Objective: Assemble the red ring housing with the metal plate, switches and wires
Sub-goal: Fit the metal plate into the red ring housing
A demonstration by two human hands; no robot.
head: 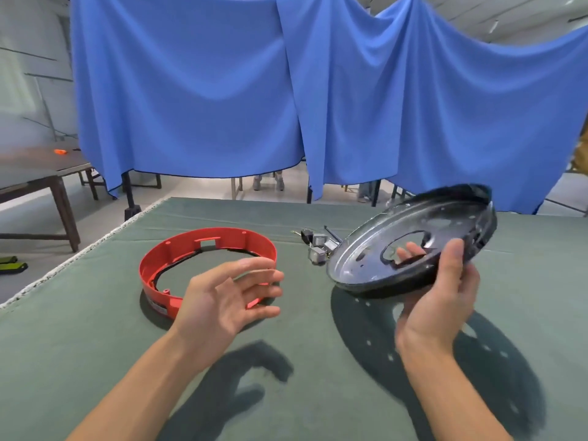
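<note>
The red ring housing (206, 268) lies flat on the surface, left of centre, a rectangular notch in its far wall. The metal plate (410, 246) — round, perforated, with a large cutout — is tilted in the air at right. Small grey switches and wires (318, 248) lie between them, farther back.

Ring housing (206, 268) lies on table (95, 345), left of centre. Left hand (229, 297) is held above its near-right rim, apart from table. Metal plate (410, 246) is held tilted off the table at right by right hand (439, 297); fingertips seen thru plate's centre opening. Switches w/ wires (318, 246) lie on table behind, btwn ring and plate. Curtain (286, 90) hangs behind table.
</note>
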